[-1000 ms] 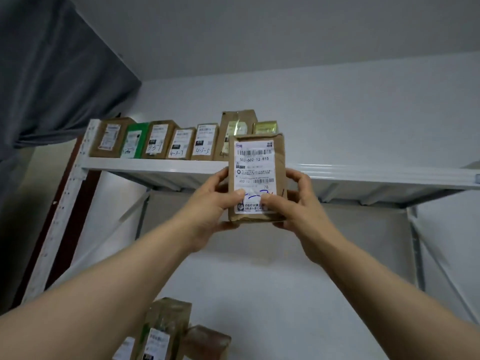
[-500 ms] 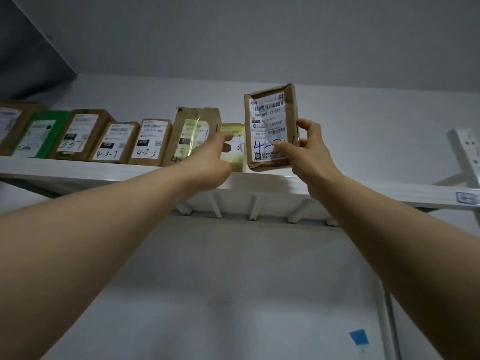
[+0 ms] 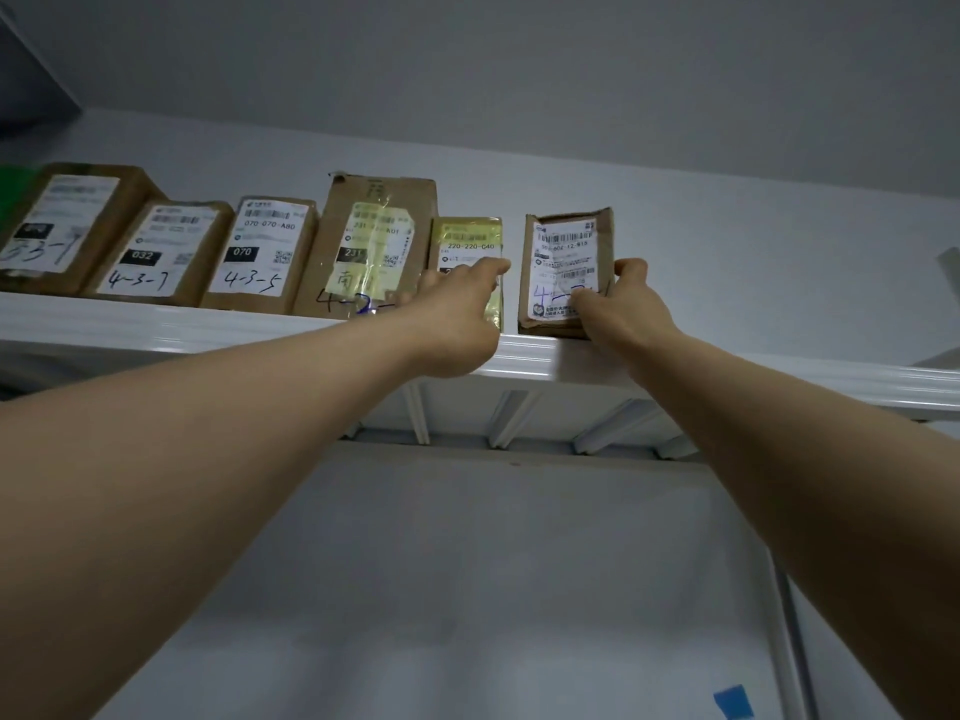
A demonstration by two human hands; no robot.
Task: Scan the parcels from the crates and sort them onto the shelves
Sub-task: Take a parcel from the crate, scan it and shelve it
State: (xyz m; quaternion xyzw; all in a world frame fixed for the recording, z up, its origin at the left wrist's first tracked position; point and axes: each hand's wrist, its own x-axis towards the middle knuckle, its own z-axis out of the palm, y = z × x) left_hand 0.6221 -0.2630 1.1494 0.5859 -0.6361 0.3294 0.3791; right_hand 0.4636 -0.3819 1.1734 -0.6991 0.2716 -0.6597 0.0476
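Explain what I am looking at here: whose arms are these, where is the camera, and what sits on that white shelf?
There is no machine here. A person works with bare hands, and the single camera sits on their head, looking up along both arms. A white shelf carries a row of labelled parcels. The right hand grips the end parcel, which stands on the shelf with a gap to its neighbour. The left hand reaches with straight fingers to that neighbour, the yellow-taped parcel.

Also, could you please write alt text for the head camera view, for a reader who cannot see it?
Seen from below, the right hand holds a brown parcel upright on a white shelf, while the left hand touches the yellow-taped parcel beside it.
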